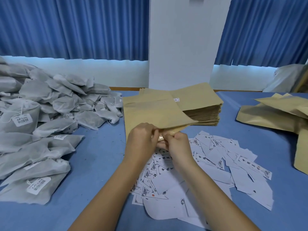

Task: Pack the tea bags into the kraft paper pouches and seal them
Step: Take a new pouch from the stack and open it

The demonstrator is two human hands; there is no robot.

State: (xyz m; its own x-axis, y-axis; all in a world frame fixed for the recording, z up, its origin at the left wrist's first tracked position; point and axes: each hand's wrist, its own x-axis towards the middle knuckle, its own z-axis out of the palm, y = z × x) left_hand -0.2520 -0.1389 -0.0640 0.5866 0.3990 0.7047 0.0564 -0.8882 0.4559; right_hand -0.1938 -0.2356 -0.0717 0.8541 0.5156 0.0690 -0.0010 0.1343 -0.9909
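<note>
A flat kraft paper pouch (pixel 153 112) lies tilted over the blue table, its near edge lifted. My left hand (pixel 141 140) and my right hand (pixel 176 145) both pinch that near edge, fingertips close together at the pouch's mouth. Behind it sits a thick stack of empty kraft pouches (pixel 200 105). A large heap of grey-white tea bags (pixel 41 117) with strings and barcode tags covers the table's left side.
White printed labels (pixel 216 157) lie scattered under and right of my forearms. Several kraft pouches (pixel 275 114) rest at the right edge. A white pillar (pixel 183 47) and blue curtains stand behind the table. Bare blue tabletop (pixel 100 155) shows between tea bags and labels.
</note>
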